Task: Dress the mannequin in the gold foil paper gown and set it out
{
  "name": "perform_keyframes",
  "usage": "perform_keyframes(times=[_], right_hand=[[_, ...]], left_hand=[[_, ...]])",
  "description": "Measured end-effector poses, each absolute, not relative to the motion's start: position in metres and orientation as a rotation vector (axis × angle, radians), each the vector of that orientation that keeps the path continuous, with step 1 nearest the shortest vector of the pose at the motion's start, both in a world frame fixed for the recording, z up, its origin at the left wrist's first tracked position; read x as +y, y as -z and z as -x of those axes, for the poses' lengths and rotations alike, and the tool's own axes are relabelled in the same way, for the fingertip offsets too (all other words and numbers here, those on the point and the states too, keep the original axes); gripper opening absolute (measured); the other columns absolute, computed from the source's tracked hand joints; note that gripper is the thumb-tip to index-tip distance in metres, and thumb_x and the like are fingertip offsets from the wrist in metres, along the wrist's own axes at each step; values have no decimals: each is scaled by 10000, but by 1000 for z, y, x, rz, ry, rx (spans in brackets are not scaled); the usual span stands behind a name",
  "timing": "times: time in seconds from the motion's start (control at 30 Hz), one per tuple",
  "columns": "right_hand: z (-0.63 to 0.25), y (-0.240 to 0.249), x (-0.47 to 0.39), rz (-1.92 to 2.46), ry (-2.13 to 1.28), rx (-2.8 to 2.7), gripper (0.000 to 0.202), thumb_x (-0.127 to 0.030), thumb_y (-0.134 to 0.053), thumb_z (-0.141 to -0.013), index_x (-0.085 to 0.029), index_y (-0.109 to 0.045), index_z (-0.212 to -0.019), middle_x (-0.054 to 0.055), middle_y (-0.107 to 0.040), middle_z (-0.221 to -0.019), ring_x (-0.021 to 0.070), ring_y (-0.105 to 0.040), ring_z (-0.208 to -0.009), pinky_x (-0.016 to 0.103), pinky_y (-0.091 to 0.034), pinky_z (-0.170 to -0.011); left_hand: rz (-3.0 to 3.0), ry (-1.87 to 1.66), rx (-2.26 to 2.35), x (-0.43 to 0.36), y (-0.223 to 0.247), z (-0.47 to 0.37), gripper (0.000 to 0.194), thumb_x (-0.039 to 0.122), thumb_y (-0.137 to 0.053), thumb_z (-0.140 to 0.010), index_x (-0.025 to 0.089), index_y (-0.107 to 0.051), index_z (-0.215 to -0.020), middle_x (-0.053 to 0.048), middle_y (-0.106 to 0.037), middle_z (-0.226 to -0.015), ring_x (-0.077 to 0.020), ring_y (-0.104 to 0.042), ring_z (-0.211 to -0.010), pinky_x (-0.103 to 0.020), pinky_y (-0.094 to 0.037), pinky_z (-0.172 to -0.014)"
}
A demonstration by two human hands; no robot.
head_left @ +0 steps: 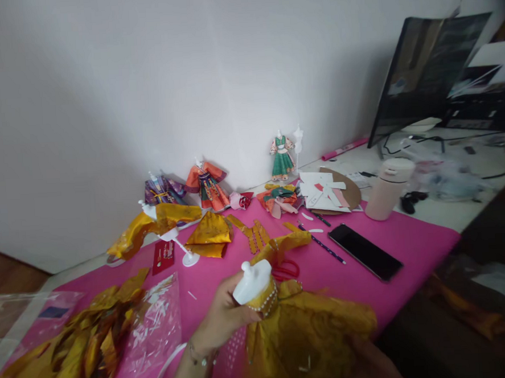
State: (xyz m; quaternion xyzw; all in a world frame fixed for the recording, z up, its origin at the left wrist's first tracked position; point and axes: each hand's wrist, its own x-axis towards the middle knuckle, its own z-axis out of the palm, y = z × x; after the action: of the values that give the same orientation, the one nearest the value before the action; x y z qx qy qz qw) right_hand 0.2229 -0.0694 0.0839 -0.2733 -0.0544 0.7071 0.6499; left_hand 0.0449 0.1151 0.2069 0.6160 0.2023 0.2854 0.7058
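Note:
A small white mannequin (254,280) wearing a yellow-gold dress (308,328) with a pearl trim is tilted above the pink mat (191,304). My left hand (226,310) is closed round the mannequin's upper body, thumb by the pearls. At the lower right, my right hand (370,364) is blurred and partly behind the gold skirt; its fingers are hidden. Just behind the dress lie red scissors (286,269) and a gold fabric strip (288,244).
Gold scraps (82,342) and a plastic bag of white bits (156,326) lie left. Dressed mannequins stand by the wall, including an orange one (206,186). A phone (365,251), pink bottle (388,189) and monitor (425,76) are at the right.

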Motion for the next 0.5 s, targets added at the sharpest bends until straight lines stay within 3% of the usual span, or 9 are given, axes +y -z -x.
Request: perform_keyframes(times=[0.13,0.23,0.4,0.5], right_hand=[[-224,-87,-66,638,-1568,-207,425,-648,-732,-724,-260,-808,-880,105,-774,-1056,351,-600,-1217,494,-422,-1058],[-226,-90,-59,637,-1501,-296,446,-637,-686,-778,-251,-792,-975,116,-764,-1087,342,-607,-1210,496,-444,-1032],[-227,-94,-56,677,-1567,-291,532,-679,-578,-846,-225,-769,-1046,132,-755,-1094,336,-624,-1179,489,-488,-971],[-223,-92,-66,700,-1580,-371,512,-677,-555,-870,-255,-730,-1102,102,-715,-1198,305,-605,-1198,470,-476,-985]], left_hand=[[-1379,-640,444,116,-206,-45,473,482,-909,-556,186,-796,-908,-9,-673,-659,-143,-513,-565,-235,-443,-546],[-1387,-650,446,114,-206,-47,413,475,-912,-551,182,-800,-818,-2,-655,-638,-135,-497,-558,-222,-435,-528],[-1397,-729,466,114,-205,-48,441,430,-928,-535,191,-808,-886,10,-664,-639,-124,-506,-555,-198,-432,-524],[-1404,-810,492,118,-201,-46,470,396,-929,-545,187,-804,-947,3,-688,-672,-133,-531,-579,-204,-449,-552]])
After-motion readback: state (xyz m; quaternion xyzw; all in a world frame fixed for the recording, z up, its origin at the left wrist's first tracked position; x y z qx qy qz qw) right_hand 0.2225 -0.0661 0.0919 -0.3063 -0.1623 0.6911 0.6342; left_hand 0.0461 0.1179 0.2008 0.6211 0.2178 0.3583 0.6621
